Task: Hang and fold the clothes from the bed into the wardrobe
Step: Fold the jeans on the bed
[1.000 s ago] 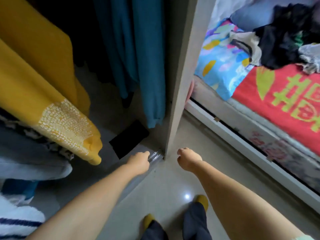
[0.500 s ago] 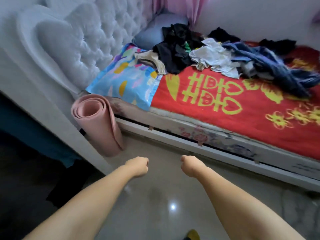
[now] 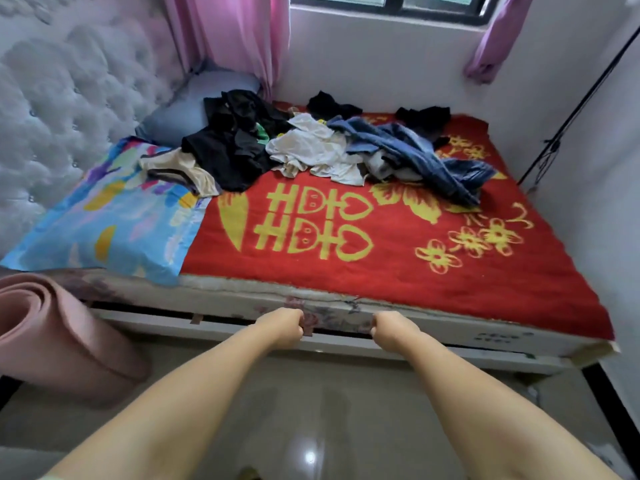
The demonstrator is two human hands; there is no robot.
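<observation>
View swung from wardrobe to bed point(image 3: 398, 303). Left hand point(image 3: 282, 327), right hand point(image 3: 391, 329): fisted, holding nothing. Clothes point(image 3: 311, 147): crumpled heap on woven red blanket point(image 3: 381, 258).

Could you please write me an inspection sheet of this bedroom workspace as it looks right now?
Surface: bed covered by a red blanket with yellow patterns.
Job's things: pile of clothes at the far side of the bed, black, white and blue pieces tangled; a beige garment lies on the colourful pillow.
Clutter: pink rolled mat on the floor by the bed's left end; grey-blue pillow by the headboard.
Grippers: left hand and right hand both curled into fists, holding nothing, in front of the bed edge.
Cables: thin black cord along the right wall.
Surroundings: tufted headboard, pink curtains, window.
</observation>
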